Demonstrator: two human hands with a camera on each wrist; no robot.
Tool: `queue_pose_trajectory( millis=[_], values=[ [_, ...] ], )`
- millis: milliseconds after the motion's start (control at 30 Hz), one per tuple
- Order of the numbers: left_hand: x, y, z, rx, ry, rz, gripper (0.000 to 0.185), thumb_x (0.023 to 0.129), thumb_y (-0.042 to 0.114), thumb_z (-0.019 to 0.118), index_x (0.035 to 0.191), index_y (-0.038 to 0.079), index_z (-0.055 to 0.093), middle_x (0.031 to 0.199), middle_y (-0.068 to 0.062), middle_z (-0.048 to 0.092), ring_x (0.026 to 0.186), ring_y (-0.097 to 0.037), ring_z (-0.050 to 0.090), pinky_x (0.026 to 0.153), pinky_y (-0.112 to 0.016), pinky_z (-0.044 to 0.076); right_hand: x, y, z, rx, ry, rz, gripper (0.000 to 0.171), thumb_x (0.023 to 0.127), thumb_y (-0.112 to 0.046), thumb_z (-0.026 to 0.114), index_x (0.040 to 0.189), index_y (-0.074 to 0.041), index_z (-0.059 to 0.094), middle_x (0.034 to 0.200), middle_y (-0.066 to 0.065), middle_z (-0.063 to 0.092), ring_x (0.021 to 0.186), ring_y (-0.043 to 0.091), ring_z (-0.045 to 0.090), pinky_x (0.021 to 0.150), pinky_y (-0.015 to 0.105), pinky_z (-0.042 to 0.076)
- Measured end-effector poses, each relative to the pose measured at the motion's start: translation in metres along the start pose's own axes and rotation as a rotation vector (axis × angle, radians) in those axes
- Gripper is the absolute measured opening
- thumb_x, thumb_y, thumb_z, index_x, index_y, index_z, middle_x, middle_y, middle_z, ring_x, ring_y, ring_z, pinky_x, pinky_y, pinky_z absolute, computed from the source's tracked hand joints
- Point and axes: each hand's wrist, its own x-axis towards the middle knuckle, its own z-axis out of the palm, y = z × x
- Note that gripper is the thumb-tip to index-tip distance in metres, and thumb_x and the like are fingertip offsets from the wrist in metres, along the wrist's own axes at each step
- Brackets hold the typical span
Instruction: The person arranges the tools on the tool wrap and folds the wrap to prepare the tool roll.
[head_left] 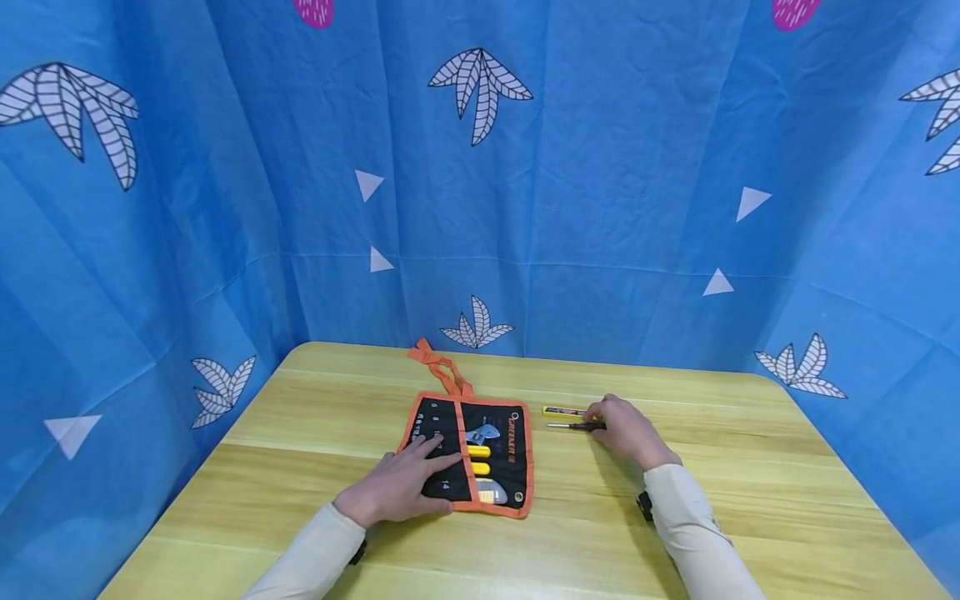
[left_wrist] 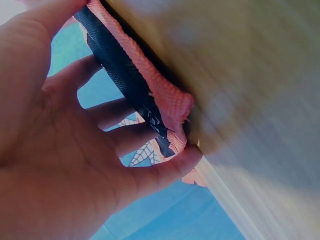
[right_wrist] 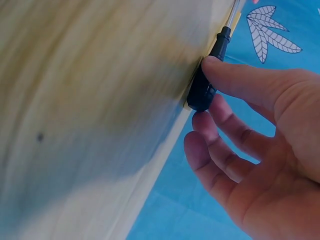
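Observation:
A black tool pouch (head_left: 498,415) with orange trim lies flat on the table. My left hand (head_left: 401,486) rests on its left part with the fingers spread; the left wrist view shows them along the pouch's edge (left_wrist: 165,102). Sticking out of the pocket are an adjustable wrench (head_left: 482,433), two yellow handles (head_left: 480,468) and a grey and yellow utility knife (head_left: 492,492). To the right of the pouch, my right hand (head_left: 632,433) pinches the black handle of a screwdriver (right_wrist: 201,91) between thumb and fingers. Its metal shaft points left, low over the table.
Just behind the screwdriver lies a narrow yellow pack (head_left: 561,411) with a dark label, partly covered by the right hand. An orange tie strap (head_left: 442,364) trails from the pouch toward the back edge. A blue patterned curtain (head_left: 600,167) hangs behind the wooden table (head_left: 720,467).

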Motion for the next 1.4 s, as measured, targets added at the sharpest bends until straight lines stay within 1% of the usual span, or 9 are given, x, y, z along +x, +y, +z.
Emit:
queue_pose_trajectory(
  millis=[233,400,633,967,1400],
  values=[
    [0.0,0.001,0.0,0.002,0.0,0.007,0.075,0.089,0.053,0.076,0.154,0.026,0.049,0.165,-0.016,0.032,0.15,-0.048,0.029,0.107,-0.076,0.033,0.0,0.002,-0.001,-0.003,-0.002,0.003,0.02,0.086,0.005,0.076,0.104,-0.005,0.076,0.098,0.011,0.069,0.094,0.03,0.066,0.085,0.049,0.056],
    [0.0,0.001,0.001,-0.006,-0.002,0.005,0.075,0.089,0.052,0.075,0.154,0.026,0.049,0.165,-0.017,0.032,0.15,-0.048,0.028,0.108,-0.076,0.033,0.0,0.003,-0.001,0.006,-0.006,0.017,0.02,0.086,0.006,0.075,0.102,-0.006,0.076,0.094,0.009,0.07,0.09,0.027,0.066,0.082,0.048,0.056],
    [-0.001,0.001,0.0,-0.006,-0.001,0.005,0.075,0.089,0.052,0.075,0.154,0.026,0.049,0.165,-0.017,0.032,0.15,-0.048,0.028,0.108,-0.076,0.033,0.0,0.001,-0.002,0.009,-0.006,-0.003,0.016,0.088,0.006,0.073,0.101,-0.004,0.075,0.095,0.009,0.071,0.092,0.028,0.067,0.084,0.049,0.055],
    [0.0,0.001,-0.001,0.001,-0.001,0.004,0.075,0.088,0.051,0.077,0.154,0.026,0.049,0.164,-0.017,0.033,0.15,-0.048,0.029,0.107,-0.077,0.032,0.002,-0.008,-0.002,0.036,-0.002,-0.024,0.018,0.09,0.005,0.071,0.105,-0.003,0.075,0.098,0.01,0.072,0.094,0.029,0.068,0.085,0.047,0.056],
    [0.0,0.002,0.0,0.004,0.001,-0.002,0.075,0.088,0.051,0.077,0.154,0.027,0.049,0.165,-0.017,0.033,0.151,-0.047,0.028,0.107,-0.078,0.032,0.011,-0.025,0.009,0.035,0.007,-0.05,0.018,0.091,0.005,0.071,0.106,-0.003,0.075,0.098,0.009,0.072,0.093,0.027,0.068,0.083,0.045,0.058]
  ],
)
